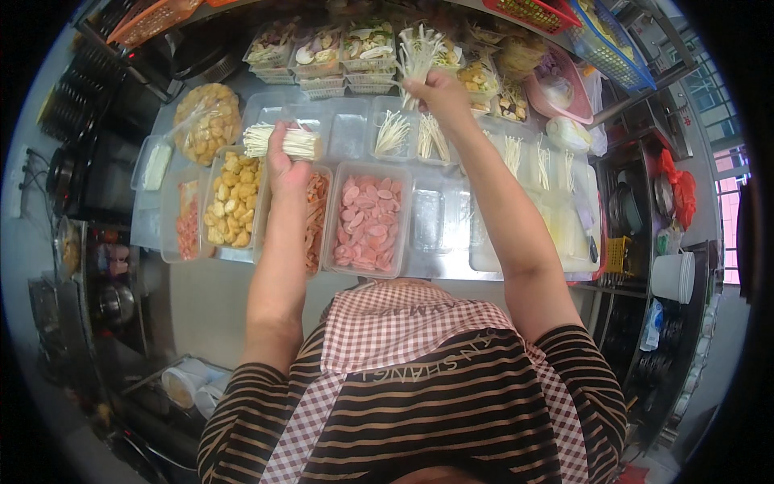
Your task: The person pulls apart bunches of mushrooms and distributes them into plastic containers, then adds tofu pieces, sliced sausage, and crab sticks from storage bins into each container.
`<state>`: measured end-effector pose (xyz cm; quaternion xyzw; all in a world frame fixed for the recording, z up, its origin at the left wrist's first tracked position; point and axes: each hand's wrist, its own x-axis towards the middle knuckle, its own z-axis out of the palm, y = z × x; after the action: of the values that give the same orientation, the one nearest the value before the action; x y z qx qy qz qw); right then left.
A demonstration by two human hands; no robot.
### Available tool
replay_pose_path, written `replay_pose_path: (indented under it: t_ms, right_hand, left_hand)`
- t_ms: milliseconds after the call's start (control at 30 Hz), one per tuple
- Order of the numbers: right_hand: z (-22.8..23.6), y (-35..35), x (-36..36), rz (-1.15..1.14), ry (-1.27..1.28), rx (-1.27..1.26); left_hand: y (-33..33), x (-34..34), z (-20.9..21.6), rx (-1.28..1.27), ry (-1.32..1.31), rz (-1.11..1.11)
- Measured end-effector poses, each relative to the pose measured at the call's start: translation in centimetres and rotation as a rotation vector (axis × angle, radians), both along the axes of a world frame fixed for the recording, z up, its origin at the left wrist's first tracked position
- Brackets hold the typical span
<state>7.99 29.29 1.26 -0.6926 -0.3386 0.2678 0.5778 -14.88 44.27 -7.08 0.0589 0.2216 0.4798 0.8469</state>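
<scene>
My left hand [289, 168] is closed round a thick bundle of white enoki mushrooms [260, 140], held above the boxes on the left. Farther out, my right hand [445, 97] pinches a smaller bunch of enoki [419, 55] in front of the stacked baskets at the back. Below and between the hands stands a row of clear plastic trays; two hold small portions of enoki, one portion [392, 133] left of another portion [433, 139]. More thin portions of enoki [513, 155] lie in trays right of my right forearm.
Nearer me stand tubs of pink sausage slices [369, 224], yellow puffs [232, 202] and reddish strips [316, 222]. A bag of round tan pieces [208, 121] sits at the left. Baskets of mixed vegetables [318, 55] line the back. A cutting board [492, 256] lies right.
</scene>
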Motion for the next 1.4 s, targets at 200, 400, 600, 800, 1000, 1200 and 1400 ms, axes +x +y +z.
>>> replay_pose_path:
  t_ms: [200, 400, 600, 800, 1000, 1200, 1400]
  right_hand:
    - [-5.8, -1.4, -0.9, 0.126, -0.78, -0.446]
    - [-1.5, -4.4, -11.1, 0.373, -0.563, -0.399]
    - [-2.0, -7.5, -11.9, 0.328, 0.068, -0.147]
    - [-4.5, -8.7, -12.9, 0.156, 0.251, -0.261]
    - [-4.0, -9.7, -13.1, 0.171, 0.192, -0.281]
    - [-3.4, -11.2, -12.2, 0.195, 0.457, -0.097]
    - [-2.0, -12.1, -11.1, 0.277, 0.327, -0.214]
  left_hand:
    - [-3.8, 0.2, 1.1, 0.123, 0.169, -0.342]
    - [-9.2, 0.8, 2.5, 0.322, 0.399, -0.544]
    - [-11.2, -1.5, 4.1, 0.397, 0.223, -0.708]
    - [-13.7, -2.6, 2.3, 0.208, 0.131, -0.781]
    - [-14.1, -3.0, 1.1, 0.257, 0.179, -0.719]
    - [-14.6, -3.1, 2.1, 0.197, 0.236, -0.724]
    - [-15.7, -2.1, 2.1, 0.097, 0.182, -0.656]
